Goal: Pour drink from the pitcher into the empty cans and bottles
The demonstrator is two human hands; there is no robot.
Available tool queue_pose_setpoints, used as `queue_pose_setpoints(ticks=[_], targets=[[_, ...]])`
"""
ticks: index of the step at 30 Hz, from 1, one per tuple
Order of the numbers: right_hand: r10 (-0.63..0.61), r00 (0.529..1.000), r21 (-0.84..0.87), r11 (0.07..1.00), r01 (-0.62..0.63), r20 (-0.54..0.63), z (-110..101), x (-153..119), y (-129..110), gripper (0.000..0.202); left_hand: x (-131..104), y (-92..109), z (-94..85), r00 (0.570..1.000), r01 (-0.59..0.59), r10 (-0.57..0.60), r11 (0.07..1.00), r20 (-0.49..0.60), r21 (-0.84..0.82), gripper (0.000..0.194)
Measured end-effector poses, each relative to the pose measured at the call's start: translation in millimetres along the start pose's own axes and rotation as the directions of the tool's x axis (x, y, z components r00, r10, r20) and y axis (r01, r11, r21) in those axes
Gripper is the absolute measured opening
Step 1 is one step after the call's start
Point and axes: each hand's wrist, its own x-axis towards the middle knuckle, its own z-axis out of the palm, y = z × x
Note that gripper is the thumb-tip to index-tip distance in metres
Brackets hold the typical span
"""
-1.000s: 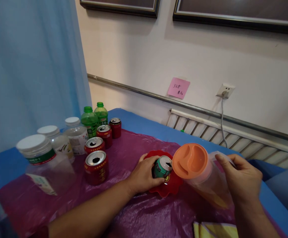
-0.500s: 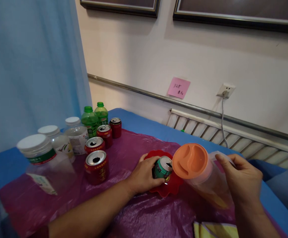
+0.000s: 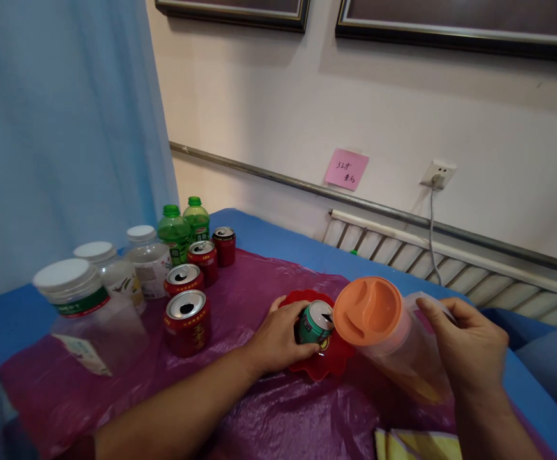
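Observation:
My left hand is wrapped round a small green drink can, its opened top leaning to the right. The can is over a red scalloped dish; whether it touches the dish is hidden. In my right hand is the handle of a translucent pitcher with an orange lid. Brownish-yellow liquid shows in the pitcher's lower part. The pitcher tilts left, so the lid's edge comes right up beside the can's top. Whether liquid is passing between them I cannot tell.
Several opened red cans stand left on a purple plastic sheet. Behind them are green-capped bottles and clear white-lidded jars. A yellow cloth lies at the front edge. A radiator runs along the wall.

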Motion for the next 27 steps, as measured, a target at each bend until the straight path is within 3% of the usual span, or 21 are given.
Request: queue_pose_setpoints(ticks=[27], targets=[[-0.018, 1.0, -0.014, 1.0, 0.018, -0.007, -0.2, 1.0, 3.5, 0.045, 1.1, -2.0, 1.6, 1.0, 0.006, -0.006, 0.999, -0.014, 0.039, 0.064]])
